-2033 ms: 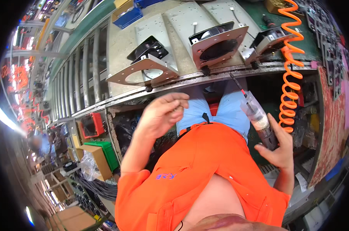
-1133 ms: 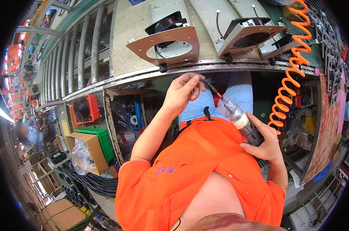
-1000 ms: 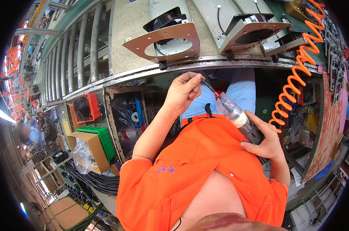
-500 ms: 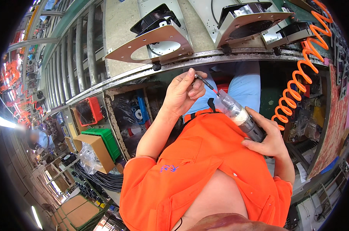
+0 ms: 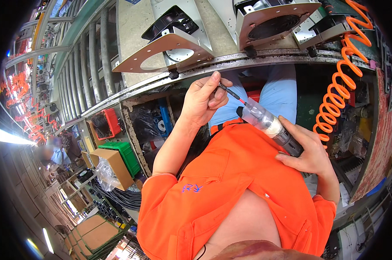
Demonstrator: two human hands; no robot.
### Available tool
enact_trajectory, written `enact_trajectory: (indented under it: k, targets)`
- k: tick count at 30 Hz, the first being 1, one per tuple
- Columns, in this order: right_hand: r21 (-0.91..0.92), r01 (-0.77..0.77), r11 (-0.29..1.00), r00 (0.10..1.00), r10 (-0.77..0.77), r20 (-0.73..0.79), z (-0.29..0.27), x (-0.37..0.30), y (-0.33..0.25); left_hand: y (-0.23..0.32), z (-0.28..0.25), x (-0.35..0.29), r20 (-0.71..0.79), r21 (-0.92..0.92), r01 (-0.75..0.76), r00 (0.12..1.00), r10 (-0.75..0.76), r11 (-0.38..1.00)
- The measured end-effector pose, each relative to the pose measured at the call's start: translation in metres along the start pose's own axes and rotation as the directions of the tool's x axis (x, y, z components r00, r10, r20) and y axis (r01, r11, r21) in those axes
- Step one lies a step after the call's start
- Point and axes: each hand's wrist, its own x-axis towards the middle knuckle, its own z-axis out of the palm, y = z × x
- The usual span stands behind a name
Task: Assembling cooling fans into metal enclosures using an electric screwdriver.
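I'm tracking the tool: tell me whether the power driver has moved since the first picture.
Yes, left: the power driver's bit ended right of the middle bracket's black knob; now its tip is left of that knob.

Between my hands on the factory floor, a power driver (image 5: pixel 287 141) lay in my right hand (image 5: pixel 310 149), its bit (image 5: pixel 233 93) angled forward and leftward to the fingers of my left hand (image 5: pixel 203 99). Before me stood a workbench (image 5: pixel 137 47), my legs (image 5: pixel 282 86) partly beneath it. On it, left to right along the front edge, sat a left bracket (image 5: pixel 174 41), a middle bracket (image 5: pixel 243 28) and a right bracket (image 5: pixel 321 39). A coiled hose (image 5: pixel 334 102) hung to their right; conveyor rollers (image 5: pixel 94 65) ran left. Farther left of me, a bin (image 5: pixel 112 121) sat beyond a crate (image 5: pixel 126 154), with a carton (image 5: pixel 122 167) beside the crate and cables (image 5: pixel 118 198) nearer me.
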Motion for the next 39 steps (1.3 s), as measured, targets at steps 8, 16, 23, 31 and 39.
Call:
enact_trajectory:
  k: [8, 16, 23, 31, 39]
  targets:
    - [-0.042, 0.005, 0.999, 1.000, -0.004, 0.022, -0.005, -0.001, 0.006, -0.004, 0.006, 0.003, -0.105, 0.354, -0.054, 0.990, 0.097, 0.934]
    - [0.221, 0.086, 0.971, 0.995, -0.074, -0.063, 0.010, 0.002, 0.020, -0.019, 0.015, 0.006, -0.091, -0.051, -0.155, 0.984, 0.150, 0.987]
    - [0.014, 0.070, 0.997, 0.995, -0.068, -0.078, 0.013, 0.005, 0.019, -0.021, 0.022, 0.006, -0.215, -0.032, -0.110, 0.971, 0.101, 0.993]
    - [0.050, 0.174, 0.983, 0.977, -0.166, -0.133, 0.005, 0.005, 0.021, 0.130, 0.026, -0.051, 0.826, 0.515, 0.162, 0.167, 0.538, -0.842]
    - [0.035, 0.126, 0.991, 0.977, -0.118, -0.176, 0.008, -0.004, 0.025, 0.188, 0.014, -0.034, 0.590, 0.672, -0.199, 0.726, 0.354, -0.713]
